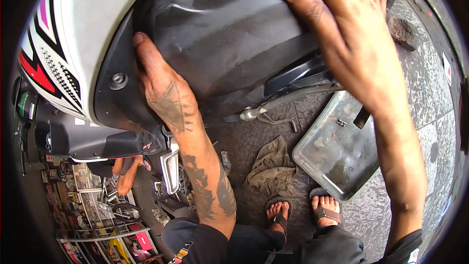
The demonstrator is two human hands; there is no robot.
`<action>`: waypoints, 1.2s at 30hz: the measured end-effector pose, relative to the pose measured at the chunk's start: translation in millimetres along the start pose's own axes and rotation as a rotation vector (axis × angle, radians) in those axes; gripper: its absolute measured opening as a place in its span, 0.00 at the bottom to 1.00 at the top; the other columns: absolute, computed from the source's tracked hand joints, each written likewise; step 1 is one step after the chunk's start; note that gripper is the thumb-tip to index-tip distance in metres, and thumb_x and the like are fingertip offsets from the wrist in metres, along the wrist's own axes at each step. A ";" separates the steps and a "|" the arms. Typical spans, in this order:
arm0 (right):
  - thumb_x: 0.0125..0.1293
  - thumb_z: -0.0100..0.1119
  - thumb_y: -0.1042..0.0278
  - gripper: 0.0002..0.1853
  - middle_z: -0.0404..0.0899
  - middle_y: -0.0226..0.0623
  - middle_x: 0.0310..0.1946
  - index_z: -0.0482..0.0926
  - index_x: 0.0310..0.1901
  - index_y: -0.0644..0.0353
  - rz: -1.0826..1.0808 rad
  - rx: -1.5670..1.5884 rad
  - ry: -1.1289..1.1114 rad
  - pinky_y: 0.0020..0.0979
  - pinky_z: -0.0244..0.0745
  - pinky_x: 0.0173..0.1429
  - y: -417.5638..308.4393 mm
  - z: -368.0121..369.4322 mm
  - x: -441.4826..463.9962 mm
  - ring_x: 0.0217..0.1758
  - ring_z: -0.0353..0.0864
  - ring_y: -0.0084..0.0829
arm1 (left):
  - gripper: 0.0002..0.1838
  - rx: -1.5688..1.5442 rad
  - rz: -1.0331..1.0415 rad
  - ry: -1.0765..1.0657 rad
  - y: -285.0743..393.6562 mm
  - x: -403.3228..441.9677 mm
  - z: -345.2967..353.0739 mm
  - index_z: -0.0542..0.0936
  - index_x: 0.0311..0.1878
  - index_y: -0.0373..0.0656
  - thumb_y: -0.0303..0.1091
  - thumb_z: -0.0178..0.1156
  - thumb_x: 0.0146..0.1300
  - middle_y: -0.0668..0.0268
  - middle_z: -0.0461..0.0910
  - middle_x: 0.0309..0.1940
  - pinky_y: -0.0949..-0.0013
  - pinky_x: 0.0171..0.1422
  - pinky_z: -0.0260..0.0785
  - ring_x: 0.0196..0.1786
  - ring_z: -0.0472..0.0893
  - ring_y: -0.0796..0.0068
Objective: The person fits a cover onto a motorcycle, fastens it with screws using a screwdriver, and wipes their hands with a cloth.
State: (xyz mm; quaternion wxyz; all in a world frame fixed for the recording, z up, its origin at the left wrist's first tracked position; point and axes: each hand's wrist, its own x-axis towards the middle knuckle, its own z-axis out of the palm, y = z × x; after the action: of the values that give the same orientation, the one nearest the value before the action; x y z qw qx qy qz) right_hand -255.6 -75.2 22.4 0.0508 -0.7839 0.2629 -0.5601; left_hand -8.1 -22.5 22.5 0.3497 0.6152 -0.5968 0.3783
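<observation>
A large black plastic panel point(224, 34) of a scooter fills the upper middle, beside a white body part point(93, 24) with red and black graphics. My left hand point(168, 90) lies on the panel's left edge, its thumb up along the rim; its other fingers are hidden underneath. Spread over the panel's right part is my right hand point(347, 34), thumb pointing to the upper left. A bolt point(117, 80) sits in the black trim left of my left hand. Under the panel runs a metal lever point(254, 113).
A metal tray point(337, 166) with small bolts point(341, 122) lies on the floor at the right, next to a crumpled cloth point(272, 166). A brick-like block point(401, 33) is at the upper right. Another person's arm point(128, 176) and display shelves point(83, 200) show at the lower left.
</observation>
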 end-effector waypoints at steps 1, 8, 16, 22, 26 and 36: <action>0.61 0.62 0.42 0.36 0.75 0.56 0.56 0.76 0.59 0.68 -0.024 -0.015 0.021 0.47 0.67 0.68 -0.6 10.3 2.4 0.63 0.74 0.49 | 0.21 -0.003 0.002 0.012 1.6 0.1 -0.1 0.69 0.67 0.32 0.20 0.47 0.71 0.43 0.73 0.63 0.58 0.70 0.66 0.64 0.75 0.46; 0.63 0.59 0.49 0.28 0.81 0.49 0.48 0.80 0.52 0.68 -0.123 -0.153 0.138 0.44 0.65 0.68 -10.7 61.4 35.3 0.59 0.78 0.42 | 0.32 -0.559 -0.562 0.025 38.4 14.7 -1.8 0.67 0.68 0.28 0.50 0.44 0.78 0.45 0.67 0.69 0.64 0.76 0.56 0.72 0.67 0.56; 0.68 0.57 0.53 0.25 0.80 0.49 0.57 0.76 0.57 0.68 0.013 -0.155 0.067 0.45 0.63 0.72 -23.3 68.4 47.6 0.66 0.75 0.39 | 0.30 -0.686 -0.455 -0.221 49.0 17.1 -13.7 0.73 0.58 0.29 0.53 0.45 0.78 0.55 0.79 0.52 0.66 0.61 0.66 0.55 0.78 0.65; 0.63 0.66 0.63 0.26 0.72 0.52 0.62 0.75 0.61 0.65 0.333 0.189 0.325 0.41 0.64 0.71 27.0 -7.6 7.3 0.69 0.70 0.47 | 0.32 -0.460 -0.658 -0.170 46.8 11.9 -13.1 0.78 0.56 0.27 0.54 0.49 0.75 0.48 0.82 0.53 0.66 0.61 0.67 0.55 0.80 0.62; 0.58 0.73 0.51 0.42 0.68 0.54 0.64 0.66 0.69 0.63 0.641 0.266 -0.067 0.42 0.68 0.69 65.9 -28.9 -38.4 0.71 0.67 0.49 | 0.36 -0.377 -0.606 -0.126 51.9 10.1 -10.4 0.78 0.57 0.28 0.60 0.50 0.72 0.45 0.81 0.55 0.63 0.64 0.65 0.58 0.79 0.56; 0.70 0.59 0.53 0.32 0.65 0.51 0.65 0.65 0.72 0.57 0.596 0.305 0.001 0.40 0.63 0.72 60.9 -18.0 -24.3 0.69 0.68 0.47 | 0.38 -0.344 -0.679 -0.197 43.4 4.4 -9.6 0.79 0.54 0.26 0.62 0.49 0.72 0.42 0.81 0.52 0.61 0.61 0.66 0.55 0.80 0.51</action>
State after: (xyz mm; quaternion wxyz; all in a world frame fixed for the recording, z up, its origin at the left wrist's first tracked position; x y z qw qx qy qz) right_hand -299.3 -112.0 -14.5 0.3292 -0.6557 0.3937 -0.5538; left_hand -51.9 -18.0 30.0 0.4942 0.7433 -0.4446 0.0747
